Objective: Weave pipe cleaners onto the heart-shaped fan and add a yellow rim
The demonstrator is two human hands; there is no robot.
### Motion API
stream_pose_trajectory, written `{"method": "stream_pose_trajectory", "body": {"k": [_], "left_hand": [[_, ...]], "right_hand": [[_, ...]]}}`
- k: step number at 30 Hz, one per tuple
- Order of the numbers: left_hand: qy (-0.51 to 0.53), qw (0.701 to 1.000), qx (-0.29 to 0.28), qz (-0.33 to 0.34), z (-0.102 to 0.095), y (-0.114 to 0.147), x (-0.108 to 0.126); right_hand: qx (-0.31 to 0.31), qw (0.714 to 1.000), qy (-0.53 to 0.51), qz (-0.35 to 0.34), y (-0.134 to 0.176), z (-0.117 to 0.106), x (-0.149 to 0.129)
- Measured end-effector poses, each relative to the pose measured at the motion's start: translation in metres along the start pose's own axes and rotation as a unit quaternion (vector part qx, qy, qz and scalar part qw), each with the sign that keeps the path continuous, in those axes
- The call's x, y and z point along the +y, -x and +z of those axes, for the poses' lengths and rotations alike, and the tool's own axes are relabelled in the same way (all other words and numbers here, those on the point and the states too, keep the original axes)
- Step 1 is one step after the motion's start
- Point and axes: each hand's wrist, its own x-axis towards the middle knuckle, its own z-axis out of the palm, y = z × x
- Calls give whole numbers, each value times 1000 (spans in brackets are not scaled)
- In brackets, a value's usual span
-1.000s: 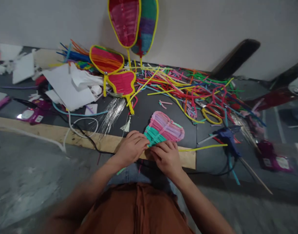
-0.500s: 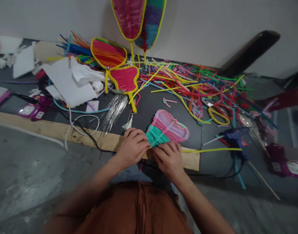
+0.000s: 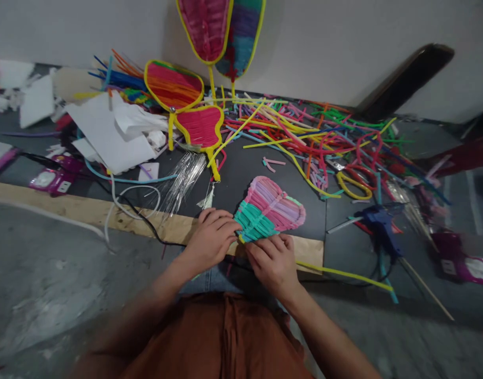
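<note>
A petal-shaped piece made of pipe cleaners (image 3: 270, 205), pink and lilac above and teal below, lies at the table's front edge. My left hand (image 3: 212, 236) is closed, its fingertips pinching the teal lower left corner. A yellow pipe cleaner (image 3: 344, 272) runs out to the right from under my right hand (image 3: 273, 263). That hand is closed too, its fingers pressing the yellow strand against the piece's lower edge. A bit of yellow shows at the teal corner between both hands. The fingertips of the right hand are partly hidden.
Yellow-edged pipe-cleaner shapes (image 3: 200, 126) lie behind, with taller ones (image 3: 205, 31) against the wall. Loose pipe cleaners (image 3: 289, 126) heap at the back. Scissors (image 3: 354, 184) and a blue glue gun (image 3: 381, 223) lie right; white sheets (image 3: 111, 131), silver tinsel (image 3: 184, 179) and cables (image 3: 147, 223) left.
The free end of the yellow pipe cleaner has swung down towards me. My right hand has shifted slightly lower, and more of the piece's teal lower edge shows.
</note>
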Motion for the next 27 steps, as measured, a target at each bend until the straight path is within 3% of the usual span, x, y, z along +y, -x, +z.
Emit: {"method": "stream_pose_trajectory", "body": {"k": [12, 20, 27], "left_hand": [[15, 1000, 11, 2, 0, 1, 1], [-61, 992, 113, 15, 14, 14, 12], [-155, 986, 56, 22, 20, 37, 23]], "right_hand": [[-3, 1000, 19, 15, -2, 4, -4], [-27, 999, 17, 18, 0, 5, -3], [-23, 999, 18, 17, -2, 4, -3]]}}
